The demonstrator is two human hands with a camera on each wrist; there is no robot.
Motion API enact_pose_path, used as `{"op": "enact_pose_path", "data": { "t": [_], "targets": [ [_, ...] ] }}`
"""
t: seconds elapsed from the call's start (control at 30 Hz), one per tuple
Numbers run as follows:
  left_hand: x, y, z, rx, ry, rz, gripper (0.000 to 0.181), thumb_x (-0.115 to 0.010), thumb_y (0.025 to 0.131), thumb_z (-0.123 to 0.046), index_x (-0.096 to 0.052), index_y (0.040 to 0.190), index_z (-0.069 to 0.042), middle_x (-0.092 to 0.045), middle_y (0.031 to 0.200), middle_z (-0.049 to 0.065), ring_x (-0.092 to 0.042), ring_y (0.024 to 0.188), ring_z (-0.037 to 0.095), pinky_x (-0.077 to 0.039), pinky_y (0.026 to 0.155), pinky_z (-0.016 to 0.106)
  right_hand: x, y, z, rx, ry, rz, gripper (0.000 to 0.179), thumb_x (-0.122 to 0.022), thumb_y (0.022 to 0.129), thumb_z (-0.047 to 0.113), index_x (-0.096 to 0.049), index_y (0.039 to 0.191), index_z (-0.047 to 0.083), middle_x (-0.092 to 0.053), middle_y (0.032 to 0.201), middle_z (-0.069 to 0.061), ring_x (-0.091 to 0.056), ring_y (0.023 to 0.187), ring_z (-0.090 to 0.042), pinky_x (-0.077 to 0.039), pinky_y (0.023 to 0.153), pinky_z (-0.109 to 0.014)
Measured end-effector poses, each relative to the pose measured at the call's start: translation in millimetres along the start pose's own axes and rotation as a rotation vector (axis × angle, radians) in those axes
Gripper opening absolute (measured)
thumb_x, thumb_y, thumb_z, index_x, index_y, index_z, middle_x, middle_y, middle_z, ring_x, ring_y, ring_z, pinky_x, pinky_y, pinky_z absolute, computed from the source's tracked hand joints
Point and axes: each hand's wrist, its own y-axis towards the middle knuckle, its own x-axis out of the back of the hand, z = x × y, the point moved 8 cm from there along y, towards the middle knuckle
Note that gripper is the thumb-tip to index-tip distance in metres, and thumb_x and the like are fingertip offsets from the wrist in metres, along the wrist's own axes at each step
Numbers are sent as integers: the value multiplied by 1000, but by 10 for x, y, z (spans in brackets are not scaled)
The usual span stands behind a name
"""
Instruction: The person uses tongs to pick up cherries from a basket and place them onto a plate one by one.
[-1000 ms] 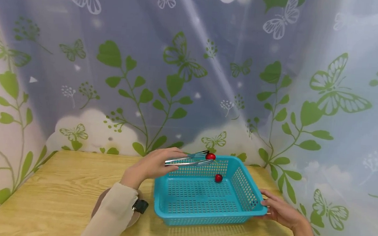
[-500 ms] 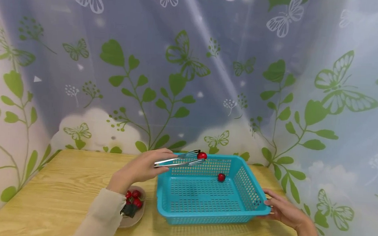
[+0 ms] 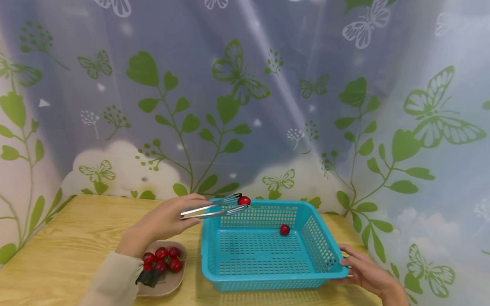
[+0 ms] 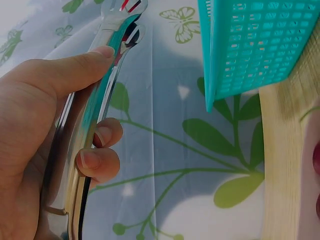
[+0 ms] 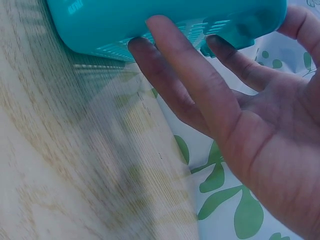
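Observation:
My left hand [image 3: 159, 220] grips a pair of metal tongs [image 3: 213, 211] with slotted, fork-like ends. Between those ends is a small red cherry-like fruit [image 3: 244, 201], over the far left part of a blue plastic basket [image 3: 272, 282]. Another red fruit [image 3: 284, 229] lies on the basket floor near the back wall. My right hand [image 3: 366, 274] holds the basket at its near right corner, thumb at the rim. In the right wrist view, its fingers [image 5: 192, 65] touch the outer wall.
Left of the basket, a pinkish plate [image 3: 171, 287] bears several red fruits [image 3: 162, 253] with green stems, partly covered by the left wrist strap. A patterned curtain [image 3: 233, 76] hangs behind the wooden table [image 3: 89, 237].
My left hand has moved left with the tongs and the fruit between their ends, uncovering the plate of fruits. The right hand stays at the basket's corner.

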Motion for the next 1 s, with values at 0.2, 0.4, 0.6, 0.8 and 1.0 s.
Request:
{"op": "enact_pose_path", "data": {
  "t": [0.2, 0.4, 0.6, 0.8, 1.0],
  "targets": [
    [77, -132, 49, 12, 36, -6, 47, -71, 98, -10, -62, 144, -10, -64, 141, 8, -66, 125, 28, -56, 99, 46, 3, 4, -44, -22, 11, 2, 47, -24, 112, 8, -46, 145, 34, -62, 139, 2, -68, 123, -19, -54, 107, -47],
    [138, -236, 96, 25, 43, -18, 46, -71, 97, -9, -63, 142, -10, -65, 140, 8, -65, 126, 29, -56, 100, 47, 5, 5, -10, -1, -12, 0, 47, -26, 112, 7, -47, 144, 33, -63, 137, 2, -70, 120, -18, -56, 104, -45],
    [179, -363, 171, 37, 34, -27, 50, -72, 97, -9, -61, 145, -13, -64, 142, 7, -65, 126, 29, -58, 95, 46, 26, 7, 1, -8, -14, -19, 46, -27, 111, 6, -48, 144, 32, -64, 137, 1, -70, 119, -19, -56, 104, -47],
    [247, -548, 224, 64, 60, -34, 50, -75, 94, -8, -64, 142, -13, -64, 142, 8, -64, 127, 31, -58, 92, 46, 24, 4, 4, -18, -20, -13, 46, -27, 112, 8, -48, 143, 34, -63, 138, 3, -70, 120, -18, -55, 105, -47],
    [315, -799, 309, 94, 100, -37, 49, -76, 93, -9, -65, 141, -14, -66, 138, 5, -66, 124, 30, -58, 93, 46, 15, 7, -1, -16, -18, -3, 46, -27, 112, 7, -47, 144, 34, -63, 138, 2, -70, 120, -18, -55, 106, -47]
  ]
}}
